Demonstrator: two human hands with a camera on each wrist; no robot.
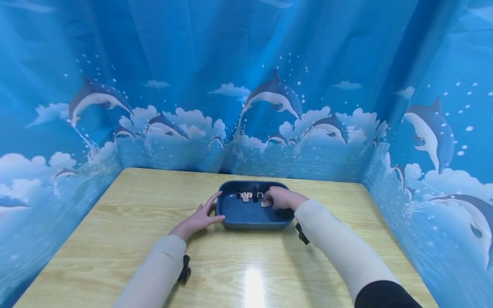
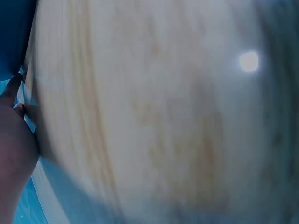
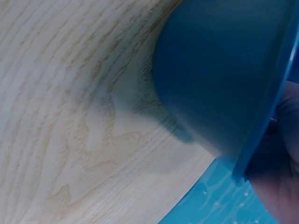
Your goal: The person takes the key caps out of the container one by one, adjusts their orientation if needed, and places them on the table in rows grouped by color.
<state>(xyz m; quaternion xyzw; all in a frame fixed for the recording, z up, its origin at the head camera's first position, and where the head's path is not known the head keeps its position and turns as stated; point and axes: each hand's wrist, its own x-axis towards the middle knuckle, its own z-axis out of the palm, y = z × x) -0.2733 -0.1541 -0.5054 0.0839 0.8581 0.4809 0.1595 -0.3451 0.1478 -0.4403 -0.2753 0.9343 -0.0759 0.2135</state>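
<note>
A dark blue plastic basin [image 1: 252,226] stands on the wooden table. Inside it, toward the back, lie several small square tiles [image 1: 245,197], some pale with dark marks and some black. My left hand [image 1: 198,220] is at the basin's left end, thumb and fingers spread along its rim. In the left wrist view a finger [image 2: 13,91] touches the blue wall. Over the right rim reaches my right hand [image 1: 283,198], its bent fingers down among the tiles at the right. The fingertips are hidden, so whether they pinch a tile is unclear. The right wrist view shows the basin's outer wall [image 3: 210,84].
The light wooden table [image 1: 154,192] extends around the basin on every side. A blue curtain [image 1: 215,51] printed with dolphins hangs behind the table and along both sides. A bright light reflection shows on the tabletop in front of the basin.
</note>
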